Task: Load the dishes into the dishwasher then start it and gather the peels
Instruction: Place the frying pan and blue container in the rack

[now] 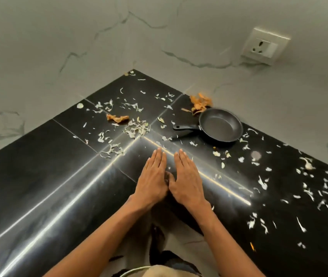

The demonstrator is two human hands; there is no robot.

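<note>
My left hand (152, 177) and my right hand (187, 177) lie flat side by side on the black corner counter (49, 166), fingers straight, thumbs almost touching, holding nothing. Pale peel scraps (137, 128) are scattered ahead of the fingertips in a loose heap. More pale scraps (309, 192) spread along the right arm of the counter. An orange peel piece (117, 118) lies further back. A bigger orange peel pile (200, 102) sits against the wall. A small black frying pan (220, 124) stands empty next to that pile, handle pointing left.
Grey marbled walls meet behind the counter corner. A white wall socket (265, 46) is mounted at the upper right. The counter's inner front edge runs below my wrists, with the floor (187, 248) visible beneath between my forearms.
</note>
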